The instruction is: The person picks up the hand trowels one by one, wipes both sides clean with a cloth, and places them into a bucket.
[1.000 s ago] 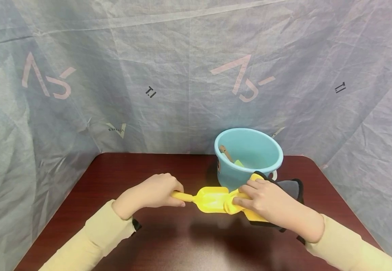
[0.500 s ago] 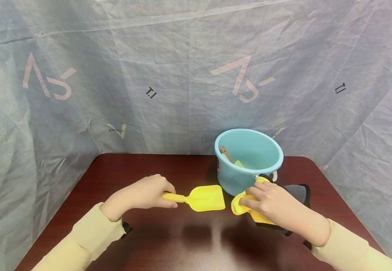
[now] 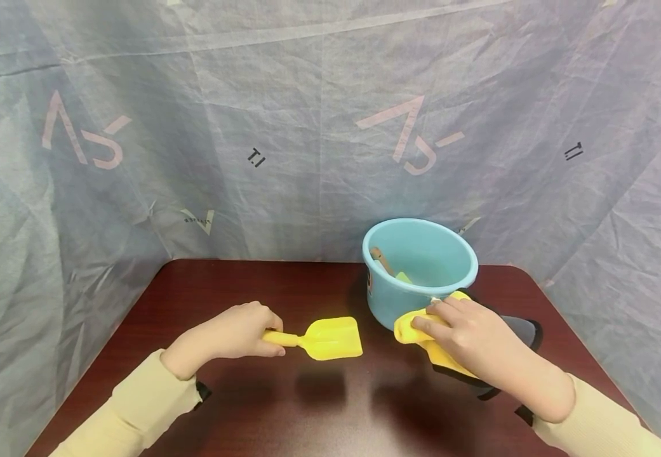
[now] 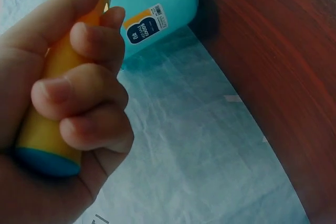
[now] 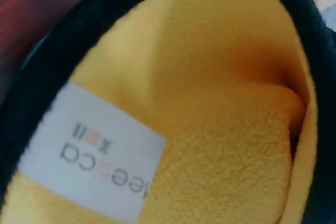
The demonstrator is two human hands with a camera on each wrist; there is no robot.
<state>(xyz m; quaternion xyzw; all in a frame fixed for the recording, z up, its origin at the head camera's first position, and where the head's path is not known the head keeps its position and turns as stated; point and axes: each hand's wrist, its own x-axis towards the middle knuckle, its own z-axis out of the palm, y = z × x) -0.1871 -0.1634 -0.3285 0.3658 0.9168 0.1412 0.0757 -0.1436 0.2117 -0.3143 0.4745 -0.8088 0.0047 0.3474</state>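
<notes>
My left hand [image 3: 233, 336] grips the handle of a small yellow toy shovel [image 3: 331, 338], its flat blade pointing right above the table. In the left wrist view the fingers curl round the yellow handle [image 4: 52, 103], which has a blue end. My right hand [image 3: 473, 330] holds a bunched yellow cloth [image 3: 444, 358] with dark edging and a grey reverse side. A white label [image 5: 94, 153] shows on the fleecy yellow side in the right wrist view, where the cloth hides the hand. A gap separates shovel blade and cloth.
A light blue bucket [image 3: 390, 303] stands behind the right hand, with a brown-handled item [image 3: 382, 261] and something pale green [image 3: 403, 277] inside. The dark red table [image 3: 250, 279] ends against a grey fabric backdrop [image 3: 284, 190].
The shovel has moved left, out of the cloth that covered its blade tip a second ago. My right hand has shifted slightly right with the cloth. The bucket has stayed put.
</notes>
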